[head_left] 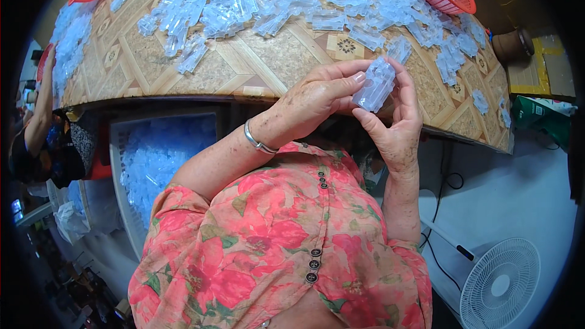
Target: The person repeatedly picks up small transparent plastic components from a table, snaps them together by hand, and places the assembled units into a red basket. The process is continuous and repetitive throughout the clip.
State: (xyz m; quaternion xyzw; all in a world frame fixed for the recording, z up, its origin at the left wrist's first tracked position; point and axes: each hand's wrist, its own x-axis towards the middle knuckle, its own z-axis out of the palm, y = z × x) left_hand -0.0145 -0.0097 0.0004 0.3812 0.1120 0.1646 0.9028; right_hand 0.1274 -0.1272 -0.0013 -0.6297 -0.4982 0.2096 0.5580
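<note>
Fingers (348,87) hold plastic piece (376,87) (clear, tilted)

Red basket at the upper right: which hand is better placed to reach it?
Probably the right hand: it is nearer the red basket than the left hand. Both hands are on the clear plastic piece, though.

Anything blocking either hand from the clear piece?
Nothing visible. Left hand and right hand both touch the piece directly; the other pieces lie beyond, on the table.
</note>
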